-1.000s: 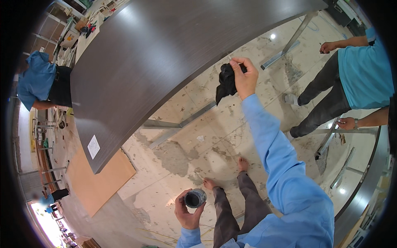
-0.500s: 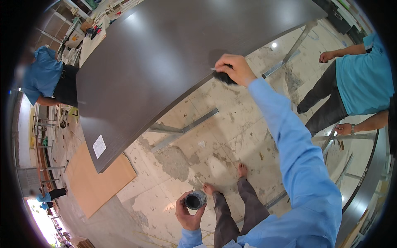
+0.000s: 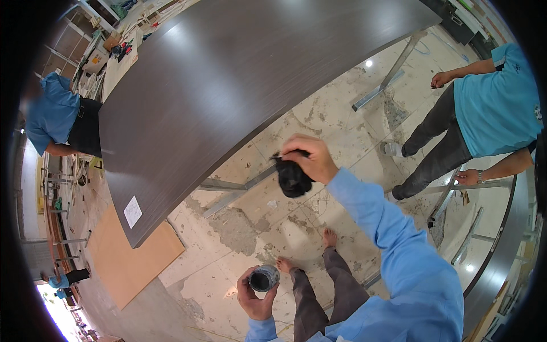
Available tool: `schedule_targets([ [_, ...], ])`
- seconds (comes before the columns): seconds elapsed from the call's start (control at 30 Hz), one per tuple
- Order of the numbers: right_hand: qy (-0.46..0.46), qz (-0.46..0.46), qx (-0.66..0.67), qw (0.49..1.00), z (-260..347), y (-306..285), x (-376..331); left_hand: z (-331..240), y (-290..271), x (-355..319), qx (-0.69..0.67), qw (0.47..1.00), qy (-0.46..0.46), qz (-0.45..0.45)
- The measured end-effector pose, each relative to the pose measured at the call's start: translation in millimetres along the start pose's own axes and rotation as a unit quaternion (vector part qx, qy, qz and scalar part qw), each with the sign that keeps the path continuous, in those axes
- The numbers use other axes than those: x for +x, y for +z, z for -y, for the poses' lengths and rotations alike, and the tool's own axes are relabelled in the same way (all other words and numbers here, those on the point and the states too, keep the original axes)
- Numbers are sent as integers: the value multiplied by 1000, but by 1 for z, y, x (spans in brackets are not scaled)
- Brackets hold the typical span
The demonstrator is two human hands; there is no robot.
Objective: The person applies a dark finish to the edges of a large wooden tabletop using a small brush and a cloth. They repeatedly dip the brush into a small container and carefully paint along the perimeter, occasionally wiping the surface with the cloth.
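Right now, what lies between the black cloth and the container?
In the head view, just stained tile floor below shows between the black cloth and the container, with a bare foot appearing beside the container.

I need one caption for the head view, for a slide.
The right hand grips a black wad near a dark panel; the left hand holds an open container.

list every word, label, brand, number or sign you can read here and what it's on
None can be read.
White label on the dark panel: printing too small to read.
Pale mark on the turquoise shirt at right: too small to make out.
Container in the left hand: no lettering legible.
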State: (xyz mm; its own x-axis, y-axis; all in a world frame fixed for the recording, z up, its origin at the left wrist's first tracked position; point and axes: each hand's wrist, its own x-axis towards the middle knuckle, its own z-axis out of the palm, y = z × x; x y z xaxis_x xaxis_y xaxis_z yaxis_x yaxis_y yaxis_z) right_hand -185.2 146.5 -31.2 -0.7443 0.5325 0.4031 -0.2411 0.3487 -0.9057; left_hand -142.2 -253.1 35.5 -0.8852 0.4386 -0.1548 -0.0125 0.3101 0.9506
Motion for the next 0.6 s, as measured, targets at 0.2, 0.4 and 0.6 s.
schedule_targets([
  [0.2,53,-259,-76,961,-44,-15,14,5,-2,5,12,1000,-2,9],
  [0.4,60,-286,-65,954,-67,-2,34,9,-8,2,29,999,4,26],
  [0.6,21,-370,-95,924,-54,9,37,9,-14,-2,22,1000,-6,5],
])
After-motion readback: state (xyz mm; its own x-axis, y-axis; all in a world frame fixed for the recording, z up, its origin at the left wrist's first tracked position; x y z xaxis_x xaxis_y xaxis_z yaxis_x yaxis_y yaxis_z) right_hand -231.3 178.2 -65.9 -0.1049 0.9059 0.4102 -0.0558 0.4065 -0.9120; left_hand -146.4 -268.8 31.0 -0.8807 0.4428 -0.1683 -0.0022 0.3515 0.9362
